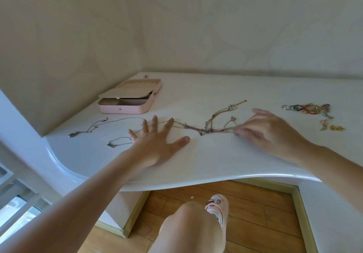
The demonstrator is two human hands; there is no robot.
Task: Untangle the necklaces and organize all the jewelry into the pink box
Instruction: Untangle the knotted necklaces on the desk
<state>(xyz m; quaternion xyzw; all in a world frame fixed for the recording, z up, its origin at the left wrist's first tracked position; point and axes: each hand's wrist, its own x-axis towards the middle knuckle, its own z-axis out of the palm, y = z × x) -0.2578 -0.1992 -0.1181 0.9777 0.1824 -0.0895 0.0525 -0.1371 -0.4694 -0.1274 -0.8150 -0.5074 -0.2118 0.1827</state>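
Note:
A knot of tangled necklaces lies mid-table, with chains running left and right from it and a gold chain leading back. My left hand lies flat with fingers spread, pressing the left chain ends to the table. My right hand, blurred, pinches the chains at the right end of the tangle. The pink box stands open at the back left, its inner tray lifted. Two separate silver necklaces lie left of my left hand.
A heap of rings, bracelets and earrings sits at the far right, with loose small pieces in front of it. The white table has a curved front edge; walls close it in at the back and left. My knee and slipper show below.

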